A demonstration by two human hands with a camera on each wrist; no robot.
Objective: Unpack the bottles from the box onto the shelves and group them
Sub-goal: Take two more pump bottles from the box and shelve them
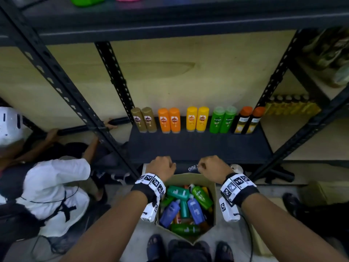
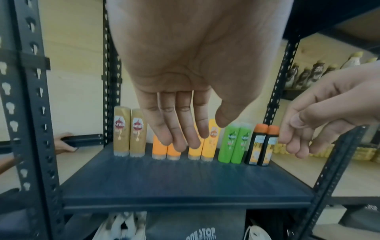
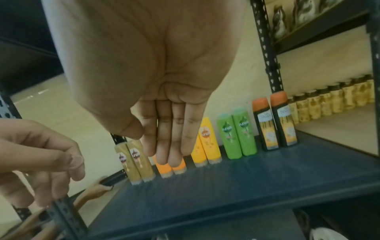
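Observation:
A cardboard box [image 1: 212,188] on the floor holds several green, blue and teal bottles [image 1: 194,203] lying jumbled. On the dark shelf [image 1: 198,146] pairs of bottles stand in a row at the back: gold [image 1: 144,120], orange [image 1: 169,120], yellow [image 1: 197,119], green [image 1: 222,120] and black with orange caps [image 1: 246,121]. My left hand [image 1: 162,167] and right hand [image 1: 214,167] hover empty over the box's far edge, in front of the shelf. Both hands hang with relaxed fingers [image 2: 180,128] [image 3: 170,138], holding nothing.
Another person in a white top [image 1: 52,188] crouches at the left, gripping a black bar [image 1: 90,127] behind the rack post [image 1: 75,108]. The neighbouring rack at the right holds yellow bottles [image 1: 290,106]. A dark bag [image 2: 197,227] sits under the shelf. My feet [image 1: 188,248] stand by the box.

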